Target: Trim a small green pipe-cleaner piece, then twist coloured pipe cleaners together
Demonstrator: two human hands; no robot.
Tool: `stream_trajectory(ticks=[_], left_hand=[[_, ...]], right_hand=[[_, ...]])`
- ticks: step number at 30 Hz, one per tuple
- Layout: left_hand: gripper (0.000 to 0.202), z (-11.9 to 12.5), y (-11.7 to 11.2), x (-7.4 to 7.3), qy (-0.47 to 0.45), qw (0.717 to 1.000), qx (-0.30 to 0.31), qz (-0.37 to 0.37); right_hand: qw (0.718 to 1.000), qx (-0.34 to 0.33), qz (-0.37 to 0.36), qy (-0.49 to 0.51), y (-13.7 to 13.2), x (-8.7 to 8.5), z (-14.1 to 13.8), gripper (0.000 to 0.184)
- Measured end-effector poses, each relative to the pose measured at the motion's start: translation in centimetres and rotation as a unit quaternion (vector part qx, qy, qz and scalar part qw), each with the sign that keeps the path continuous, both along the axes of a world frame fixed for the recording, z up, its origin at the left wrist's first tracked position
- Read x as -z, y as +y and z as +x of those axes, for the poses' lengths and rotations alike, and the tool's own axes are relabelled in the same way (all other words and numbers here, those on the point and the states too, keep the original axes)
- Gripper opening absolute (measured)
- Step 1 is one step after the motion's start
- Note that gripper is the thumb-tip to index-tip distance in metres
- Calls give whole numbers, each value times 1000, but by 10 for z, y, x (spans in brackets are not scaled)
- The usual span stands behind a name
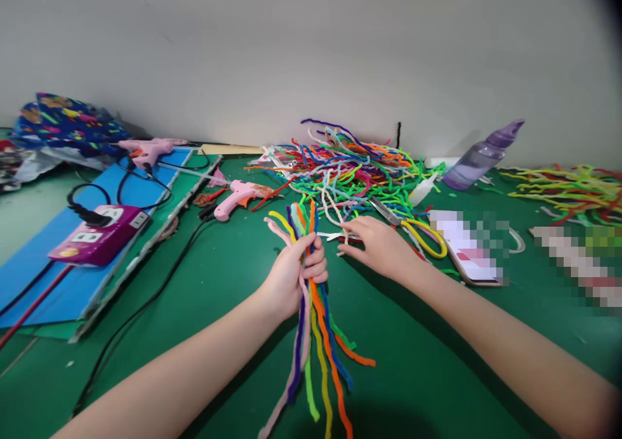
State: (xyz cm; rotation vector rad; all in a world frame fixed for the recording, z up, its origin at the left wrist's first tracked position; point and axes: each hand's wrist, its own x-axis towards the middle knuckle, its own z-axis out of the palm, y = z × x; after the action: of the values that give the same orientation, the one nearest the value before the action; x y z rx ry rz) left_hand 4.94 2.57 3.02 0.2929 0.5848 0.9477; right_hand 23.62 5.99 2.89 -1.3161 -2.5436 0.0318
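My left hand point(299, 270) is wrapped round a bundle of pipe cleaners point(318, 309) in several colours, among them orange, yellow, blue, purple, pink and green. Short ends stick up above the fist, and long ends fan out below it towards me. To its right, my right hand point(376, 248) has thumb and fingertips at a cream-white pipe cleaner point(333, 201), which runs up to the loose heap point(340, 160). The fingers look closed lightly on it, with a small gap between thumb and forefinger.
Yellow-handled scissors point(427, 235), a small white-tipped bottle point(424, 190) and a phone point(466, 248) lie right of the heap. A purple bottle point(479, 157) stands behind. Left are pink glue guns point(240, 197), a magenta power strip point(100, 235) and a black cord point(146, 319).
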Motion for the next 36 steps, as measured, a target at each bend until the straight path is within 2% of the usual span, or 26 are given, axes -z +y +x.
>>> stream_trajectory(ticks=[3,8,13,18,28,36], left_hand=[[22,-4,-8,6,-6,1000,1,-3],[24,-7,-8,16,-87,996,34,4],[23,-8,-2,18,-106,993,53,2],[22,-8,-2,19,-95,994,52,2],[21,-7,-2,20,-86,994,61,16],[20,-7,-2,20,-81,994,66,20]], right_hand=[[999,33,-3,0,3,-5,4,29],[997,75,-16,-5,5,-3,2,28],[999,32,-35,-14,14,0,-3,15],[997,21,25,-72,23,-2,-6,13],[989,6,96,-115,41,3,-13,14],[981,-29,98,-164,43,-3,-12,17]])
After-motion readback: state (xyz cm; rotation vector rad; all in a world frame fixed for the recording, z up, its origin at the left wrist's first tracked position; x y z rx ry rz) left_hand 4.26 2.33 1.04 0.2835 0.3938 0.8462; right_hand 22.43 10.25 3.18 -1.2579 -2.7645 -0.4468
